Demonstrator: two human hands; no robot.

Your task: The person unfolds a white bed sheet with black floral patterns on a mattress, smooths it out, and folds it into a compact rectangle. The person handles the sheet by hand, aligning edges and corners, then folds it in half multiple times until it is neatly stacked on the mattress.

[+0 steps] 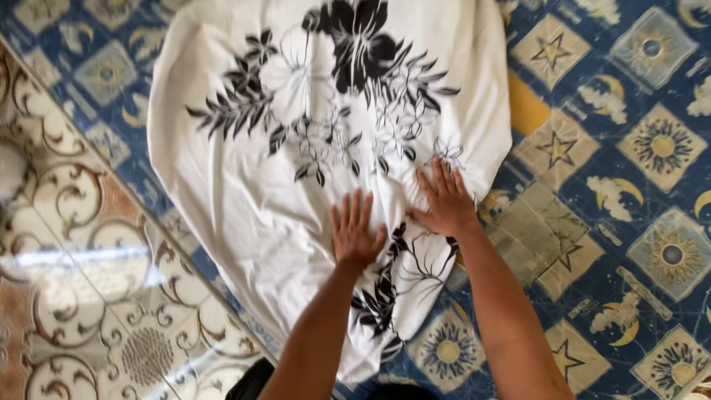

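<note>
Far left of the fingers, glossy patterned floor tiles (81,252). Left hand (354,233) lies flat, fingers spread wide, holding nothing, on a white cloth with black flower print (244,185). It looks light, soft and limp, likely to slide and wrinkle; best pinched at its edges. Right hand (446,200) likewise splayed. Beyond it, the blue sun-and-star sheet (637,185) underneath. No containers visible.

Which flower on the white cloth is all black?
The top flower, far from both hands; the others are white with black outlines.
</note>
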